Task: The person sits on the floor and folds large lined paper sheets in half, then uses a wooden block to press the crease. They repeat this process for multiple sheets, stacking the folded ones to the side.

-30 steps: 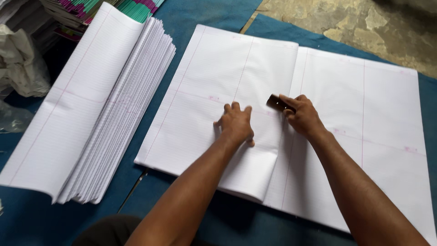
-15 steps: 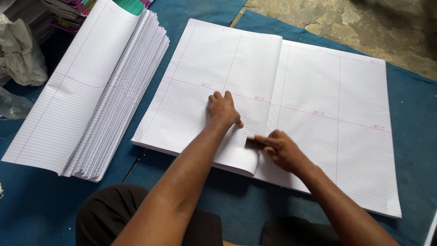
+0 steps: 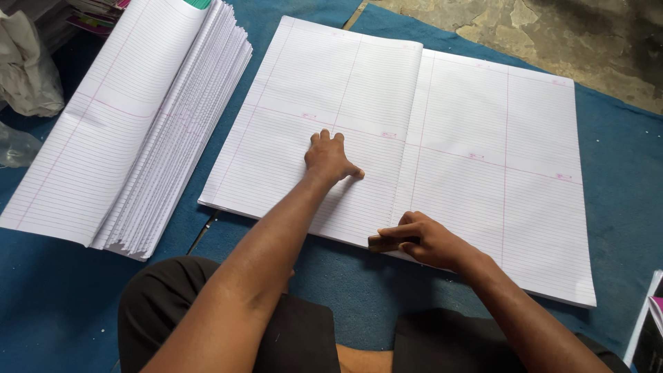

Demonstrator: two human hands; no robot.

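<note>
The left hand (image 3: 331, 157) lies flat, fingers together and thumb out, on the folded ruled sheet (image 3: 331, 131) spread on the blue mat (image 3: 608, 166). The right hand (image 3: 421, 240) is curled round a small dark block (image 3: 384, 242) at the fold's near edge — half a second ago it was slightly farther up the crease.

Matt, smooth ruled paper is making up the big sheet (image 3: 442, 138). Beside the sheet, the stack (image 3: 138, 131) is showing the same matt paper. Under the sheet, blue cloth (image 3: 621, 173) is looking soft and dull. Beyond the sheet, rough stone floor (image 3: 552, 31) is showing.
</note>
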